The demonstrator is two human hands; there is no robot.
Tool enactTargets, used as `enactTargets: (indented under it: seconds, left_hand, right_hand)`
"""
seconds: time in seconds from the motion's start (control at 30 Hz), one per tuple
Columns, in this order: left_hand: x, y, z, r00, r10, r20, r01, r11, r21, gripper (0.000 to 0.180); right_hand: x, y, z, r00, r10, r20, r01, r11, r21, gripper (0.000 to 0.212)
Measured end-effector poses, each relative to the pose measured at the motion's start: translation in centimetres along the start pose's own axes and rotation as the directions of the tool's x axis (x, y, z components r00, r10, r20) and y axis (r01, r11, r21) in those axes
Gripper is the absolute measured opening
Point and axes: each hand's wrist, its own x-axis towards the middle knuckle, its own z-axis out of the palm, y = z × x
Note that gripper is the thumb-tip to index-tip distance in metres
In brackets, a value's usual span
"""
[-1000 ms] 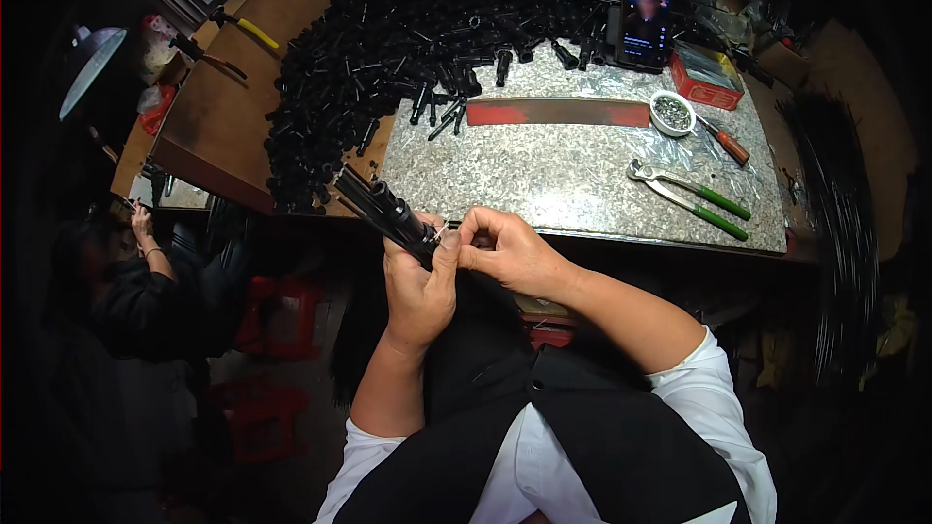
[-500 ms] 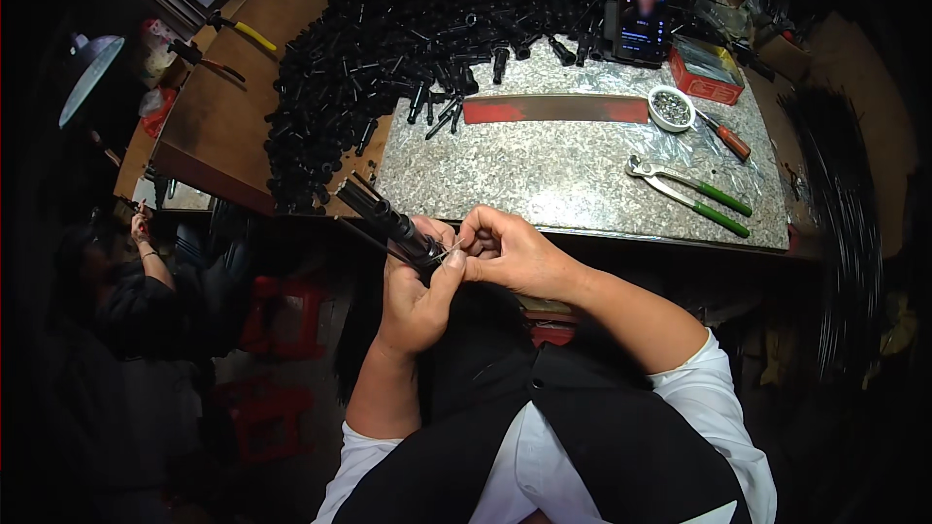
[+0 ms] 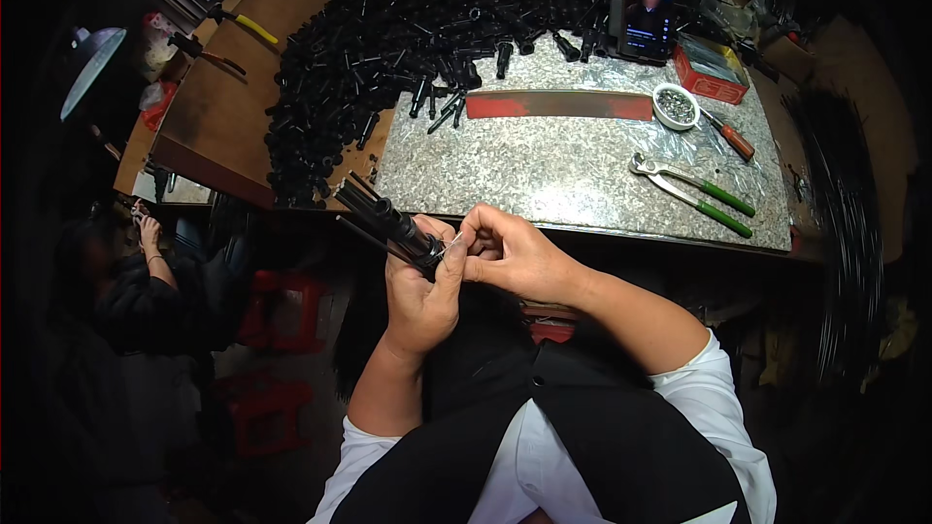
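Just in front of the stone slab's near edge, my left hand [image 3: 419,296] is closed round a black tubular part with several thin black rods [image 3: 393,228]. The rods point up and to the left, away from me. My right hand [image 3: 519,257] meets my left thumb at the lower end of the part. Its thumb and forefinger pinch a thin pale wire [image 3: 452,245] that runs to the part. The fingers hide where the wire is fixed.
Many black tubular parts [image 3: 359,68] are heaped at the far left. On the slab [image 3: 544,170] lie a red-and-dark bar [image 3: 558,105], green-handled pincers [image 3: 694,196], a bowl of small metal pieces [image 3: 675,107], a screwdriver [image 3: 735,141] and a propped phone [image 3: 647,15]. Another person's hand [image 3: 149,235] shows at left.
The thin wire shows at a steeper angle between my fingers. Both hands stay nearly in place, with the black part still held. At left, the other person's hand has moved slightly.
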Motion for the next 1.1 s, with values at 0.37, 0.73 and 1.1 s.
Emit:
enactTargets:
  seconds: [0.37,0.73,1.1]
  left_hand:
    - [-0.3,0.1,-0.5,0.977,-0.125,-0.176,0.128,0.992,0.005,0.020]
    - [-0.9,-1.6,-1.7,0.964,-0.112,-0.240,0.128,0.990,0.053,0.026]
    - [-1.7,-0.8,-2.5,0.981,-0.139,-0.135,0.125,0.986,-0.106,0.027]
  right_hand:
    - [1.2,1.4,1.4,0.993,0.001,-0.117,0.002,1.000,0.026,0.020]
    - [1.6,1.7,1.9,1.000,0.005,-0.028,-0.003,0.999,0.054,0.016]
    - [1.7,1.7,3.1,1.000,-0.021,-0.010,0.023,0.961,0.275,0.024]
